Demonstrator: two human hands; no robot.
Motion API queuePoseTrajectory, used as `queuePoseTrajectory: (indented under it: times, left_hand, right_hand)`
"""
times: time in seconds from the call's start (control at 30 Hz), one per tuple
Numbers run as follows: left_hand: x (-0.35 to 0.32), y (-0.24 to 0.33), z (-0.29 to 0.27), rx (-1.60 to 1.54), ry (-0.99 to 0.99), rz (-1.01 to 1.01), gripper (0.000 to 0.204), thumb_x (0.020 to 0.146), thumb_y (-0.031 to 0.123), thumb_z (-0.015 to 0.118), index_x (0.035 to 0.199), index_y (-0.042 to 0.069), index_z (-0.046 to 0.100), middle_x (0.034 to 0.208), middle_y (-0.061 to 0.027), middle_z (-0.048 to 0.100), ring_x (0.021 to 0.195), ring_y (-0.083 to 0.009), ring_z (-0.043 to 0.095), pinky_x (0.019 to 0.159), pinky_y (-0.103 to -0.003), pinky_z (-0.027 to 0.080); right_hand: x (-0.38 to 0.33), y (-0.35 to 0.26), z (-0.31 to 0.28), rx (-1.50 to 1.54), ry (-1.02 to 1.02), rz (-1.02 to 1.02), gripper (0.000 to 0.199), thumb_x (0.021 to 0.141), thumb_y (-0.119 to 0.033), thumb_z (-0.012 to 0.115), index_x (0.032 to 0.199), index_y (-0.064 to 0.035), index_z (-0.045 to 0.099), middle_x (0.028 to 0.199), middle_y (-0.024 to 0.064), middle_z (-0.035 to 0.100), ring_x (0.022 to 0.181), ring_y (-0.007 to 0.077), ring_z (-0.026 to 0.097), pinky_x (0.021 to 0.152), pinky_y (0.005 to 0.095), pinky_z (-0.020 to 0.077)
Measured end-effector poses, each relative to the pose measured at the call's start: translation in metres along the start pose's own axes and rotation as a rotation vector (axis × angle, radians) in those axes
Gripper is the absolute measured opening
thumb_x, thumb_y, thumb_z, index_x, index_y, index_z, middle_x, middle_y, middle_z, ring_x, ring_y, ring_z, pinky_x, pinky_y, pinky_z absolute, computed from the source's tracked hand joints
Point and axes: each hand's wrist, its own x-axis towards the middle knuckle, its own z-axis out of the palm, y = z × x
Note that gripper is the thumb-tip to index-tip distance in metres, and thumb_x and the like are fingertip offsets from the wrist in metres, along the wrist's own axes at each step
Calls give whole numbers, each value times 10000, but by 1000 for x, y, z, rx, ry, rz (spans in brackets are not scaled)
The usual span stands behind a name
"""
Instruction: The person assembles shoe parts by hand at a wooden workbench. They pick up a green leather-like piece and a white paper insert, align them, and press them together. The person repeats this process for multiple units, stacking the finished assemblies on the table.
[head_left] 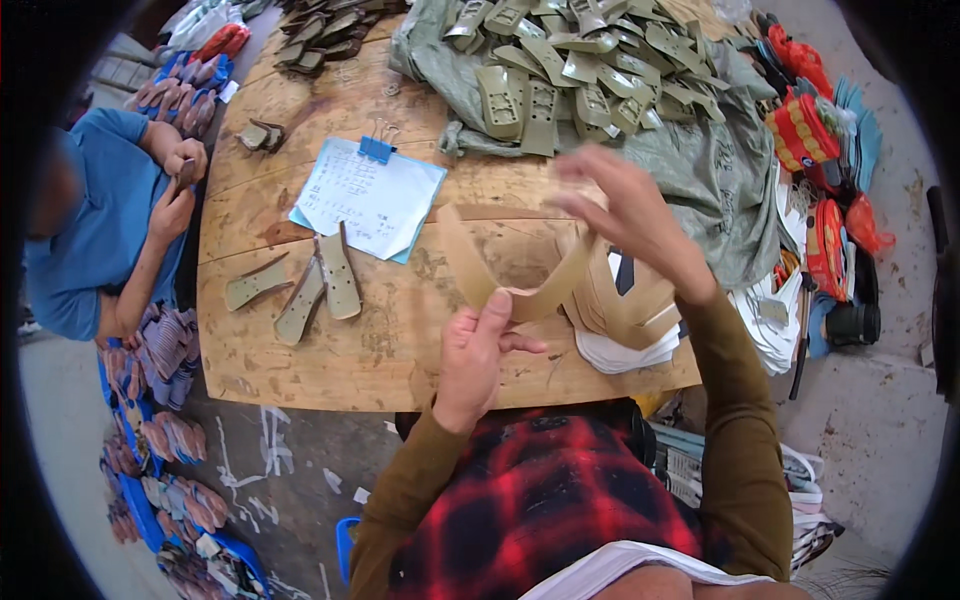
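Near the front of the table my left hand pinches the bend of a tan U-shaped strip, its thumb on top. The strip's two arms rise away from me, and its material looks thin and flexible. My right hand hovers above the strip's right arm, its fingers smeared by motion, so whether it grips anything is unclear. Under and beside it lies a stack of similar tan U-shaped pieces, on top of several white sheets.
Left of my hands lie several olive shoe-shank-like pieces. Beyond them is a paper sheet on a blue clipboard with a binder clip. A heap of olive pieces rests on a green woven sack. A person in blue sits at left.
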Motion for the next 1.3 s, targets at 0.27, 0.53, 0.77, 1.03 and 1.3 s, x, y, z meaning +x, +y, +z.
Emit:
queuePoseTrajectory:
  times: [0.27, 0.53, 0.77, 1.03, 1.3]
  left_hand:
    - [-18, 37, -13, -186, 5, -19, 452, 1060, 289, 413, 1401, -7, 428, 1461, -134, 459, 1291, -228, 514, 949, -397, 556]
    - [-20, 28, -25, -302, 12, -38, 420, 1063, 286, 414, 1371, 7, 473, 1431, -105, 494, 1263, -192, 527, 991, -371, 515]
    - [-21, 27, -20, -346, 22, -29, 395, 1057, 215, 424, 1367, -29, 448, 1444, -165, 469, 1303, -224, 507, 1039, -361, 509]
    - [-22, 25, -24, -407, 70, 19, 386, 1050, 178, 431, 1348, -67, 432, 1412, -228, 475, 1329, -272, 477, 1127, -399, 432]
    - [-17, 27, -18, -499, 138, 65, 410, 1061, 210, 398, 1375, -54, 395, 1451, -250, 417, 1388, -304, 396, 1173, -441, 367]
  right_hand:
    - [33, 89, 41, -577, 64, -308, 353, 848, -187, 673, 1173, -74, 591, 1259, 150, 578, 1175, 318, 562, 1050, 414, 430]
    - [31, 54, 23, -504, 63, -206, 407, 877, -184, 660, 1261, -102, 555, 1344, 104, 547, 1286, 289, 493, 1111, 431, 357]
    - [46, 94, 33, -568, 119, -331, 359, 896, -104, 609, 1254, -121, 594, 1299, 89, 609, 1167, 268, 594, 1044, 419, 439]
    - [26, 40, 8, -102, 421, 91, 222, 985, -108, 546, 1196, -87, 610, 977, 142, 697, 761, 288, 690, 646, 357, 521]
    - [0, 70, 27, 123, 344, 377, 179, 958, -184, 609, 1075, -49, 598, 800, 149, 677, 714, 243, 677, 602, 364, 489]
